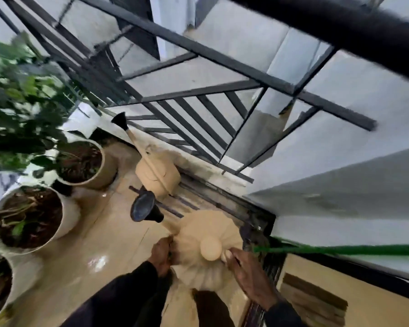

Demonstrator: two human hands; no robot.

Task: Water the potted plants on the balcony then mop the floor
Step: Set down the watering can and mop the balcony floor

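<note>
Beige can: left hand grips its side, right hand curls round its handle; pots sit left of the grip.

beige watering can, black rose, white pots

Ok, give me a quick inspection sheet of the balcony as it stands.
surface: glossy tan floor, shiny patches, possibly wet.
job's things: held can, spout toward the pots; spare can standing on the floor by the railing; far pot, middle pot and near pot at left, soil in each.
clutter: nothing seen.
grips: left hand holds the held can's side near the spout; right hand holds its rear.
cables: green line at right, hose or pole, cannot tell.
surroundings: dark railing, grey wall beyond.
</note>
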